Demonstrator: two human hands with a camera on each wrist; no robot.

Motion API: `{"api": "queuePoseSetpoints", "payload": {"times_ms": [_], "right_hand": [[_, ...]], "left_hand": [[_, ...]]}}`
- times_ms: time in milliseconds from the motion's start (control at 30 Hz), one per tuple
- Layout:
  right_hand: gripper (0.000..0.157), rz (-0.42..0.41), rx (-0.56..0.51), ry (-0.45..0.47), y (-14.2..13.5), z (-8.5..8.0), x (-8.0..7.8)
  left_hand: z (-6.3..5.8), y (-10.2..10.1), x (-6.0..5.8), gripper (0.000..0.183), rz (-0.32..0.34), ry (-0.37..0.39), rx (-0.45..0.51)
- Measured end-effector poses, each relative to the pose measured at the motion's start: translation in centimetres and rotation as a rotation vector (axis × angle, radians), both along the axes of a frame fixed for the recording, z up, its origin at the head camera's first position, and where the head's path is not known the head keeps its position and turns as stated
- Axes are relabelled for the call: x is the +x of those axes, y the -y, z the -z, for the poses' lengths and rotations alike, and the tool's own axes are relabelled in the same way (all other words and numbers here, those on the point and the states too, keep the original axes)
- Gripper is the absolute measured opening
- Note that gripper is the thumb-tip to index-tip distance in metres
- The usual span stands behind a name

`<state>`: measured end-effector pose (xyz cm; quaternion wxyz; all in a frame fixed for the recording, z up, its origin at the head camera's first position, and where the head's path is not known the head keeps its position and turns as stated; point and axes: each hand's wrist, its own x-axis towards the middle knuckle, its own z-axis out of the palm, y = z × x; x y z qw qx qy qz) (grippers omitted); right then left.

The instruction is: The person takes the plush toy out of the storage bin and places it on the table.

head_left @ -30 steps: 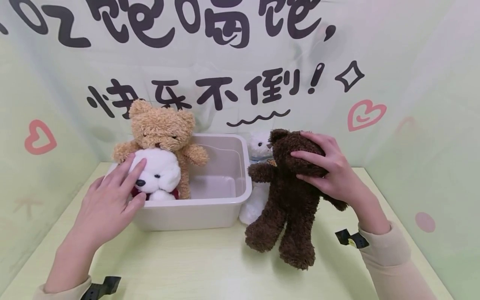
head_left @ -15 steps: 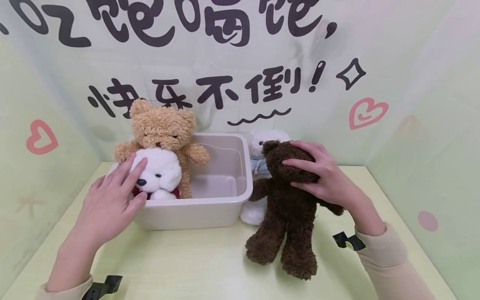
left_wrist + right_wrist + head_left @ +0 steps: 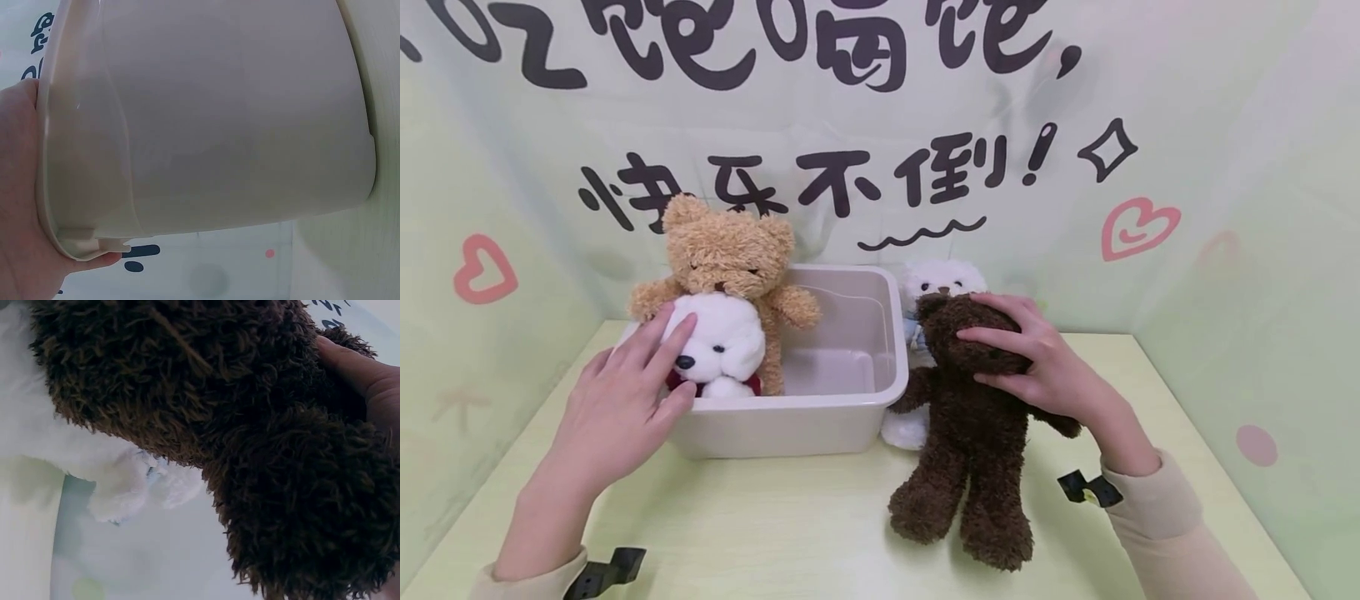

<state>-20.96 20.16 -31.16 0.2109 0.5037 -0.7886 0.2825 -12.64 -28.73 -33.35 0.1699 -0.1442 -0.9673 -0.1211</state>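
Observation:
My left hand (image 3: 625, 400) rests with its fingers spread on a white plush dog (image 3: 722, 333) that sits in a pale plastic bin (image 3: 790, 429). In the left wrist view, that hand lies over the rim at the bin's corner. Behind the dog, also in the bin, a light brown teddy bear (image 3: 722, 250) leans upright. My right hand (image 3: 1045, 358) grips a dark brown teddy bear (image 3: 973, 425) by the back of its head; its feet hang low over the table. The right wrist view shows the dark bear's fur (image 3: 187, 375) close up, with the thumb pressed into it.
A white plush toy (image 3: 932, 279) with a blue piece at its neck stands right of the bin, partly hidden behind the dark bear. The bin stands on a pale table (image 3: 760, 533), with printed cloth walls (image 3: 850, 108) around it.
My right hand has moved the dark brown teddy bear a little left and down, uncovering more of the white plush toy's face. My left hand has stayed on the white dog.

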Motion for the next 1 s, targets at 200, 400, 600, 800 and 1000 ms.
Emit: {"api": "queuePoseSetpoints", "payload": {"times_ms": [200,400,600,800,1000], "right_hand": [[0.041,-0.022,-0.003,0.020,-0.2,0.0,0.2],[0.040,-0.020,-0.010,0.047,0.1,1.2,0.3],[0.042,-0.036,0.008,0.066,0.8,3.0,0.3],[0.063,-0.015,0.019,0.095,0.8,4.6,-0.3],[0.063,0.035,0.030,0.149,0.3,5.0,-0.7]], "left_hand": [[-0.1,-0.1,0.0,0.073,0.001,0.001,-0.001],[0.0,0.0,0.0,0.074,0.000,0.006,-0.001],[0.1,0.0,-0.1,0.073,-0.003,0.010,-0.003],[0.1,-0.1,-0.2,0.074,0.003,0.018,-0.010],[0.2,0.0,-0.2,0.074,-0.004,0.017,-0.015]]}}
